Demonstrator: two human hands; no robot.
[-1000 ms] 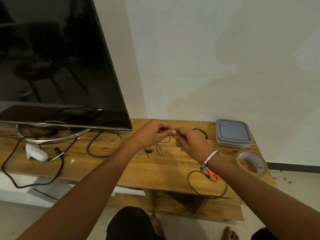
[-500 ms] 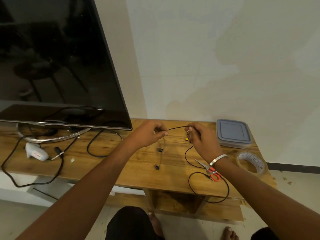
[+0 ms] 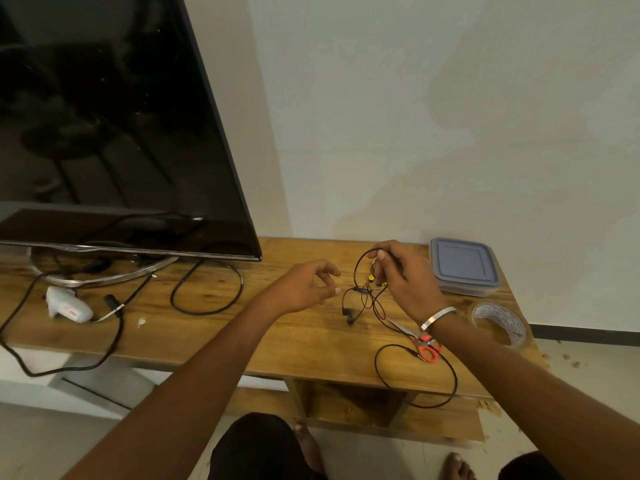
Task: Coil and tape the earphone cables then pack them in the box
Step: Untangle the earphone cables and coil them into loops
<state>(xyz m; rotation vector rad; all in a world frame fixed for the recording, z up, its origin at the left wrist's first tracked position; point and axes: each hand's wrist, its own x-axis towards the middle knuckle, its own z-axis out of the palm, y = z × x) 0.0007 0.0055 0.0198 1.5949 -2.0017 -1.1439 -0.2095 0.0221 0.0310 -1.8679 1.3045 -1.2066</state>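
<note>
Black earphone cable (image 3: 363, 268) pinched between thumb and fingertips of the right hand (image 3: 405, 282), looped up over the fingers and hanging below in loose turns. Earbuds (image 3: 348, 315) dangling close above the wooden table (image 3: 294, 337); plug end trailing off the front edge in a wide loop, near the orange-handled scissors (image 3: 427, 349). Left hand (image 3: 304, 289) just beside the loops, fingers loosely curled and holding nothing (whether a fingertip brushed the wire, impossible to tell). Further out: lidded plastic box (image 3: 464, 266) at the back right, tape roll (image 3: 500, 323) near the corner.

Risks, as judged: loops slipping from so light a pinch and springing apart; dangling earbuds tangling into the turns; trailing end snagging on the scissors or the table edge during winding.
</note>
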